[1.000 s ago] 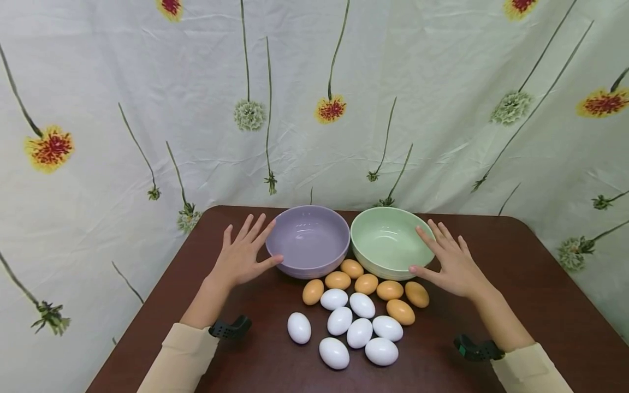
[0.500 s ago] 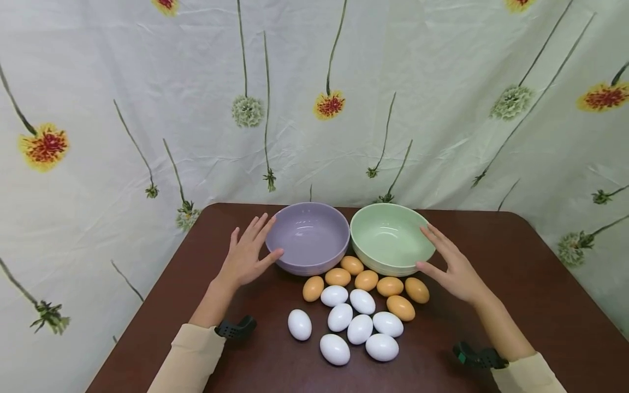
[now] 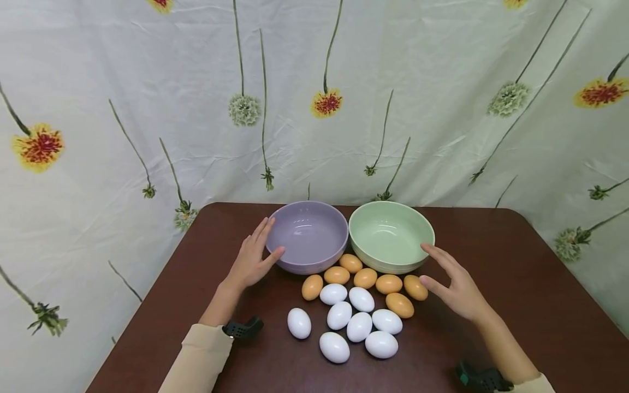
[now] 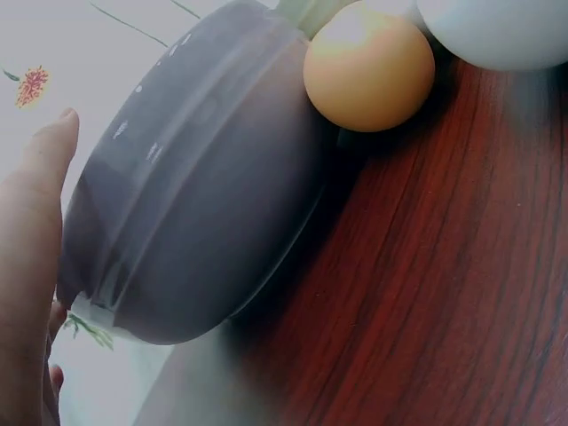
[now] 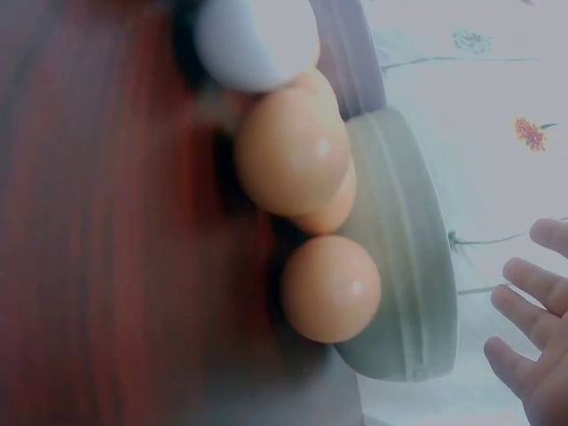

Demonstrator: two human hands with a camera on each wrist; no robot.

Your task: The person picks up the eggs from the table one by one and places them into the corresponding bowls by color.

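Observation:
A purple bowl point(image 3: 307, 234) and a green bowl point(image 3: 393, 234) stand side by side at the back of the table. My left hand point(image 3: 251, 259) is at the purple bowl's left side, fingers straight and thumb spread over the rim, holding nothing. At the green bowl's right, my right hand point(image 3: 457, 284) hovers with fingers extended and nothing in it. Its thumb tip is near the rightmost brown egg point(image 3: 415, 287). Several brown eggs lie just in front of the bowls. Closer to me are several white eggs point(image 3: 359, 327), one point(image 3: 299, 323) lying apart on the left.
The dark wooden table point(image 3: 275, 371) has rounded back corners. Behind it hangs a pale flower-print cloth point(image 3: 206, 82). A black wrist strap point(image 3: 243, 328) is on the left arm, and another point(image 3: 484, 377) on the right.
My right hand has drawn back from the green bowl's rim, down and to the right. The left hand has shifted slightly right, its fingers closer together. Bowls and eggs stay put.

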